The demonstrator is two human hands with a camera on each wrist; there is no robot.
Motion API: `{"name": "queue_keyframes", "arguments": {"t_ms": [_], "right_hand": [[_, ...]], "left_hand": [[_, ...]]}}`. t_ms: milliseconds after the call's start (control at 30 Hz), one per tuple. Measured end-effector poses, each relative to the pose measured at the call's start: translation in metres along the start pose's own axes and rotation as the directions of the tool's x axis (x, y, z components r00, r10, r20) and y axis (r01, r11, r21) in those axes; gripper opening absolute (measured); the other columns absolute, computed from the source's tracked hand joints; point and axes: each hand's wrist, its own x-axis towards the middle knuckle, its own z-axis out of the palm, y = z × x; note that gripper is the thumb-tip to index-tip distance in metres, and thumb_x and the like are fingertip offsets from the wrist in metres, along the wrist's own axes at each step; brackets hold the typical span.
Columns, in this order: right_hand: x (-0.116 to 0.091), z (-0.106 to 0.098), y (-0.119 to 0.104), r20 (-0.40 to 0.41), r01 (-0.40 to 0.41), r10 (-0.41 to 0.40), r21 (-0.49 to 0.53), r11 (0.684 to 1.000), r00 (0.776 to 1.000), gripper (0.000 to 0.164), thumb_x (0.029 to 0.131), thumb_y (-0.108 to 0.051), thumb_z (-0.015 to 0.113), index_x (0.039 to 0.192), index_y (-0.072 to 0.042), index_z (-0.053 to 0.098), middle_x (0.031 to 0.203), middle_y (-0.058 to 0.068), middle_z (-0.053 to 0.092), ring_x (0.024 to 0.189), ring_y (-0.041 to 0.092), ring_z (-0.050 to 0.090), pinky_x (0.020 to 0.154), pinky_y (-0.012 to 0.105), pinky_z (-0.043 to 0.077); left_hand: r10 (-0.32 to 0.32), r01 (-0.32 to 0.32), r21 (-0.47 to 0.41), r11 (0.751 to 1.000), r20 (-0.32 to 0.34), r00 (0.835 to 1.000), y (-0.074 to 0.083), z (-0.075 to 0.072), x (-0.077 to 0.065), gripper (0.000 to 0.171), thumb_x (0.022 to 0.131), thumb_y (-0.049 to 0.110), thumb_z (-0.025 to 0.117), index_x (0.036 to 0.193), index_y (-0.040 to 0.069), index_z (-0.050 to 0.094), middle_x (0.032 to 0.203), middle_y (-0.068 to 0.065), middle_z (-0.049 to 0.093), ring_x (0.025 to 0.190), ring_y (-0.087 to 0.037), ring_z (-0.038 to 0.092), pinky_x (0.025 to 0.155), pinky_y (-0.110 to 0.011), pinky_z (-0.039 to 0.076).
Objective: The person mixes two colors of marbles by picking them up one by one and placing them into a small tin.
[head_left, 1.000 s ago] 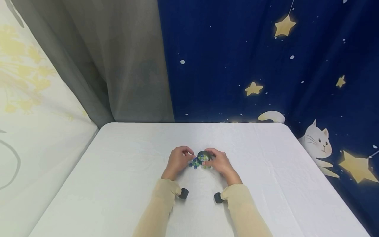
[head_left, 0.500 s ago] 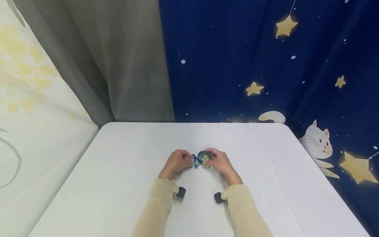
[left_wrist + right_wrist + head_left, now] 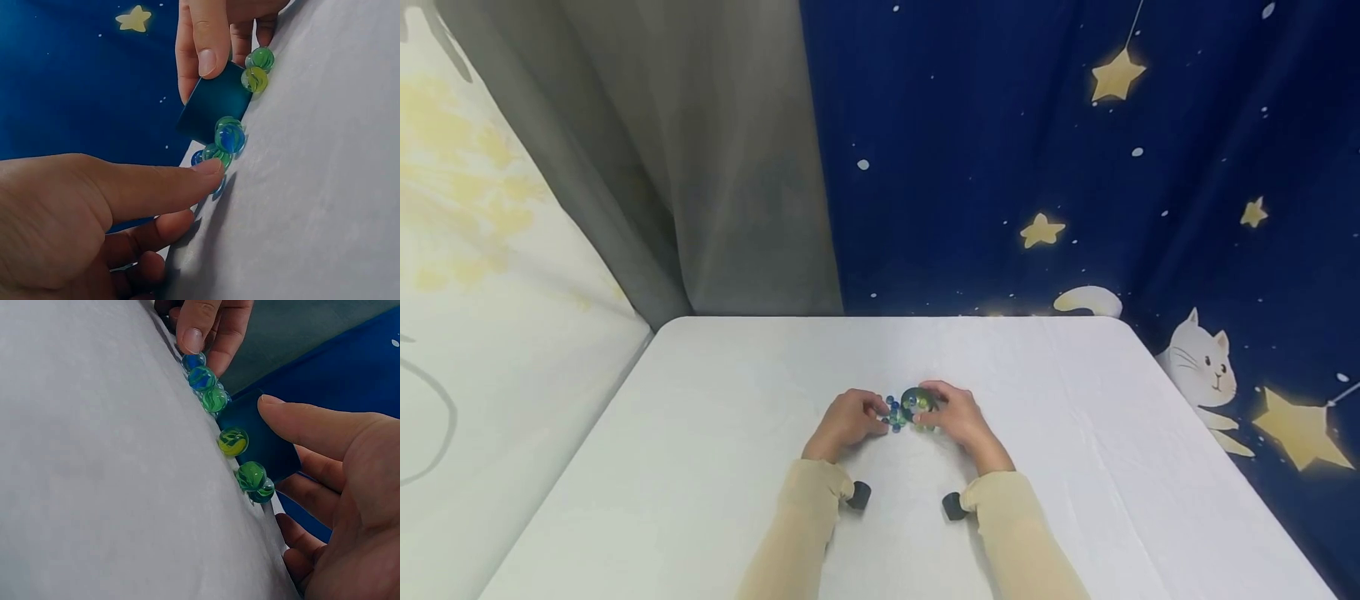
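A small dark teal cup (image 3: 913,397) stands on the table, with several marbles showing inside it in the head view. My right hand (image 3: 954,413) grips its right side, thumb in front and fingers behind. Left of the cup lies a cluster of blue and green glass marbles (image 3: 202,379). My left hand (image 3: 848,418) is at this cluster, thumb and index finger apart, with the thumb tip close to a blue marble (image 3: 194,360). Beside the cup, under my right hand, are a yellow-green marble (image 3: 233,442) and a green marble (image 3: 252,476).
A white cloth covers the table (image 3: 700,500). A dark blue curtain (image 3: 947,167) with stars and a grey curtain (image 3: 752,167) hang behind its far edge. A black wrist device (image 3: 859,496) sits at the left cuff, another black device (image 3: 954,506) at the right.
My left hand has drawn back leftward from beside the cup's mouth to the loose marbles. My right hand keeps holding the cup in place. The head view has tilted slightly.
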Motion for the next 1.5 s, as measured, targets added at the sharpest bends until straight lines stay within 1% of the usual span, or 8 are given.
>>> {"name": "queue_keyframes", "arguments": {"t_ms": [100,333,467,767,967,1233,1433,1500], "right_hand": [[0.000,0.000,0.001,0.002,-0.006,0.006,-0.001,1.000,1.000,0.055,0.073,-0.018,0.084,0.124,-0.015,0.065,0.129,0.013,0.061,0.125,0.037,0.050,0.103,0.059,0.031],[-0.002,0.000,-0.001,0.002,-0.006,0.006,0.005,1.000,1.000,0.055,0.072,-0.019,0.085,0.124,-0.015,0.065,0.128,0.014,0.061,0.125,0.037,0.050,0.103,0.058,0.031],[-0.001,0.000,-0.002,0.003,-0.008,0.008,0.016,1.000,1.000,0.055,0.073,-0.019,0.085,0.124,-0.016,0.065,0.128,0.014,0.061,0.125,0.037,0.050,0.103,0.058,0.031],[-0.002,0.001,-0.001,0.002,-0.005,0.005,0.023,1.000,1.000,0.054,0.072,-0.018,0.084,0.123,-0.016,0.066,0.126,0.013,0.063,0.124,0.036,0.051,0.104,0.059,0.030],[-0.001,0.000,0.000,0.000,0.002,-0.002,0.007,1.000,1.000,0.054,0.072,-0.018,0.084,0.123,-0.016,0.065,0.127,0.013,0.062,0.124,0.037,0.051,0.103,0.060,0.031],[0.000,0.000,-0.001,0.002,-0.001,0.001,0.007,1.000,1.000,0.055,0.072,-0.017,0.085,0.123,-0.016,0.065,0.127,0.013,0.062,0.124,0.037,0.051,0.103,0.058,0.031],[0.001,0.000,0.000,0.002,-0.019,0.019,0.009,1.000,1.000,0.056,0.071,-0.018,0.085,0.123,-0.017,0.065,0.128,0.013,0.062,0.124,0.036,0.051,0.104,0.058,0.029],[0.001,0.000,0.001,0.000,-0.005,0.005,0.003,1.000,1.000,0.055,0.071,-0.018,0.085,0.123,-0.016,0.065,0.127,0.013,0.062,0.124,0.036,0.051,0.104,0.059,0.030]], "left_hand": [[-0.003,0.003,-0.001,1.000,0.001,1.000,0.000,0.000,-0.001,0.017,0.076,0.011,0.082,0.088,0.018,0.073,0.075,0.001,0.057,0.076,-0.017,0.051,0.073,-0.035,0.040],[0.035,-0.035,0.016,0.999,-0.005,0.999,-0.002,0.000,-0.001,0.015,0.076,0.009,0.081,0.084,0.020,0.073,0.072,0.003,0.056,0.074,-0.016,0.051,0.074,-0.035,0.040],[0.043,-0.043,0.018,0.999,-0.010,0.999,-0.002,-0.001,-0.002,0.015,0.076,0.008,0.080,0.084,0.019,0.073,0.073,0.003,0.057,0.077,-0.016,0.051,0.076,-0.036,0.041],[0.037,-0.037,-0.011,0.999,-0.016,0.999,-0.003,-0.002,-0.002,0.014,0.078,0.007,0.078,0.087,0.017,0.074,0.078,0.003,0.059,0.078,-0.016,0.052,0.078,-0.036,0.041],[0.069,-0.069,-0.023,0.997,-0.022,0.997,-0.005,-0.005,0.000,0.015,0.078,0.007,0.078,0.089,0.016,0.074,0.076,0.003,0.059,0.075,-0.015,0.053,0.076,-0.035,0.042],[0.116,-0.121,-0.070,0.990,-0.073,0.991,-0.004,-0.010,0.001,0.016,0.078,0.008,0.076,0.093,0.016,0.075,0.078,0.005,0.062,0.078,-0.014,0.056,0.077,-0.036,0.046],[0.132,-0.140,-0.096,0.986,-0.088,0.987,-0.003,-0.011,0.001,0.017,0.080,0.007,0.075,0.095,0.014,0.075,0.076,0.005,0.061,0.074,-0.014,0.056,0.070,-0.033,0.046],[0.133,-0.143,-0.101,0.985,-0.095,0.987,-0.003,-0.010,0.001,0.016,0.081,0.007,0.075,0.095,0.015,0.075,0.076,0.005,0.060,0.073,-0.014,0.055,0.068,-0.032,0.045]]}}
